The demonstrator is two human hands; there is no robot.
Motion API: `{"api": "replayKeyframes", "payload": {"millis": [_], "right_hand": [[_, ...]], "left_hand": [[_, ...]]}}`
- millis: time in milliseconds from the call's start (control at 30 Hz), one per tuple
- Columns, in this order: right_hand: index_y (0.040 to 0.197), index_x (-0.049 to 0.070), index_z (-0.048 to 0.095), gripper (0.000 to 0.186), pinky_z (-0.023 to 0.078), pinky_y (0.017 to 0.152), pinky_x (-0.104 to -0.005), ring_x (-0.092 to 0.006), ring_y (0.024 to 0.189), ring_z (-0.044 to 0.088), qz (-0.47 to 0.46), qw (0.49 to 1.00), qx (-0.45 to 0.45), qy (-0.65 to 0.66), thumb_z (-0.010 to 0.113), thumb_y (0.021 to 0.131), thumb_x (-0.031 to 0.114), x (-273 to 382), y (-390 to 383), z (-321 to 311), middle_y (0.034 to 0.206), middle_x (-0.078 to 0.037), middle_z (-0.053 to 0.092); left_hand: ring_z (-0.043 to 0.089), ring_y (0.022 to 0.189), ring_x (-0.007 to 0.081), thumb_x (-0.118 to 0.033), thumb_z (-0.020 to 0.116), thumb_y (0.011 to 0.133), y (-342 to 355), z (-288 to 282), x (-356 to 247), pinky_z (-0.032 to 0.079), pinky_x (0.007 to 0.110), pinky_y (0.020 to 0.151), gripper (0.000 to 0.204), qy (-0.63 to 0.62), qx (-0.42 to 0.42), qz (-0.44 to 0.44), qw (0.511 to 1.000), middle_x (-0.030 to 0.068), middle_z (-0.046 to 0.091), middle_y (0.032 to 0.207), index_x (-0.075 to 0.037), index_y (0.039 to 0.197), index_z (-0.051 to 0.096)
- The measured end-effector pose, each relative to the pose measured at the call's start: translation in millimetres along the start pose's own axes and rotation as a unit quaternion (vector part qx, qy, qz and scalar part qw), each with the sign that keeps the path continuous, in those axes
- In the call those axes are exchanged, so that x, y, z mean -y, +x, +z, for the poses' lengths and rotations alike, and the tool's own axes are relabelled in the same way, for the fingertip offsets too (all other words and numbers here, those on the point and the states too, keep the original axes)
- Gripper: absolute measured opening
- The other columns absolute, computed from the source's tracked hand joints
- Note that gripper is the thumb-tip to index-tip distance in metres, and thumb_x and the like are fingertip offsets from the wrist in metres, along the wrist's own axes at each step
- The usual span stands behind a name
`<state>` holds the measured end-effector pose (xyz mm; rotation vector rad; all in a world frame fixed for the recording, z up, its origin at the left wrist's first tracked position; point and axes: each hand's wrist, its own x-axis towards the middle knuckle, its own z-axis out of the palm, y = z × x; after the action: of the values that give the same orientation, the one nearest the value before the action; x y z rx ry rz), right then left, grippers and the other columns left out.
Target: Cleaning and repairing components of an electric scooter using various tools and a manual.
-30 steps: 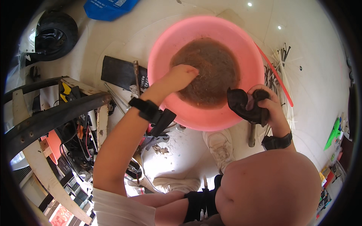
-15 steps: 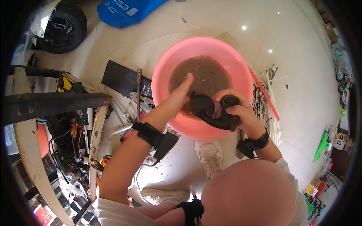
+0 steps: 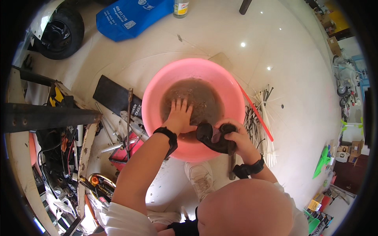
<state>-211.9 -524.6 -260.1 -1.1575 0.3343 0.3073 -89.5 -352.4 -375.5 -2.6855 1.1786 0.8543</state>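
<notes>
A pink basin (image 3: 232, 90) stands on the floor in front of me, with murky brown water (image 3: 208, 94) in it. My left hand (image 3: 181, 116) is palm down at the water, its fingers spread and nothing in it. The fingertips are at or just above the surface; I cannot tell which. Over the near right rim, my right hand (image 3: 242, 137) grips a dark, floppy, folded rubber-like piece (image 3: 214, 142). Its loop hangs toward my left thumb, and whether they touch is unclear. Its exact kind does not show. Both wrists wear black straps.
Left of the basin lie a black flat panel (image 3: 112, 92), metal rods and a red case (image 3: 128, 153), beside a metal rack (image 3: 47, 118). Right are a red strip (image 3: 256, 110) and white cable ties (image 3: 267, 133). Farther off are a blue bag (image 3: 134, 19), glass jar (image 3: 181, 8) and wheel (image 3: 61, 33).
My left hand has turned palm down and spread its fingers over the water. The right hand keeps its grip on the dark piece. The view has shifted, showing the jar.
</notes>
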Motion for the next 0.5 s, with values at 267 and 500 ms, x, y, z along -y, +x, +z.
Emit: {"api": "replayKeyframes", "payload": {"millis": [267, 500], "right_hand": [[0.104, -0.001, 0.059, 0.035, 0.046, 0.086, -0.0264, -0.0152, 0.093, 0.058, 0.006, 0.999, -0.032, 0.044, 0.05, 0.071, -0.001, 0, -5, -15, 0.098, -0.008, 0.061], [0.105, -0.001, 0.059, 0.037, 0.046, 0.084, -0.0264, -0.0156, 0.092, 0.059, 0.014, 0.998, -0.053, 0.029, 0.052, 0.068, 0.001, 1, -1, -23, 0.098, -0.007, 0.06]], "left_hand": [[0.001, 0.142, 0.0316, -0.062, 0.047, 0.084, 21, -12, 0, -0.002, 0.057, 0.111, 0.083, -0.001, -0.038, 0.114, 0.993, 0.0118, 0.004, 0.155, -0.015, 0.147, 0.022], [0.011, 0.141, 0.0325, -0.054, 0.047, 0.087, 12, -9, 2, 0.002, 0.058, 0.111, 0.066, -0.096, -0.155, 0.093, 0.979, 0.0122, 0.014, 0.153, -0.013, 0.139, 0.04]]}}
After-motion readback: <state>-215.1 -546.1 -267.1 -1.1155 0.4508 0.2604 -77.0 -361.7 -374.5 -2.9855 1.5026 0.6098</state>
